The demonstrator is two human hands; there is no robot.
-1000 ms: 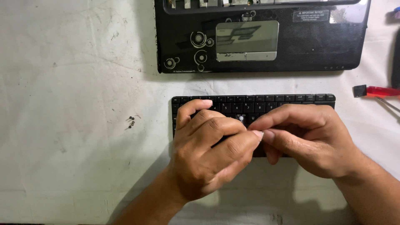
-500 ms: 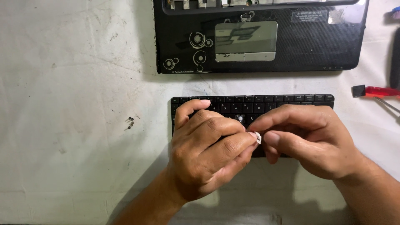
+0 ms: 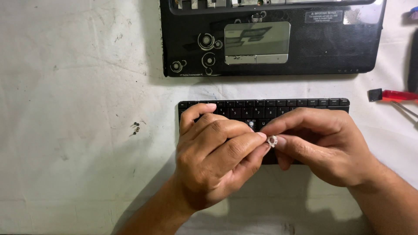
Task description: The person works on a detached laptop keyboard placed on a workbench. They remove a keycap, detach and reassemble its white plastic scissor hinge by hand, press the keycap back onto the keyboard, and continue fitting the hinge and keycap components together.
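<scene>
On the white table [image 3: 78, 87], right in front of the person, lies a black keyboard [image 3: 278, 106] that has been taken out of its laptop. Both hands rest over it. The left hand [image 3: 213, 161] and the right hand [image 3: 322, 148] meet in the middle, and between their fingertips sits a tiny white plastic ring [image 3: 272, 141]. The fingers of both hands are pinched on this little piece, one hand on each side. It is so small that it seems to need two hands held close together to keep it steady. It hangs just above the keyboard, near a spot where a key looks to be missing and a small pale dot [image 3: 251, 124] shows.

Farther back on the table sits the black laptop shell [image 3: 331, 48] with its grey touch pad [image 3: 257, 41], kept out of the way of the hands. Its far edge is cut off at the top of the picture. A tool with a red handle [image 3: 398, 95] lies well apart on the right, cut off by the edge. Two or three tiny dark screws [image 3: 136, 127] lie to the left of the keyboard.

The hands hide most of the lower keys. The exact shape of the white piece is hard to make out.
</scene>
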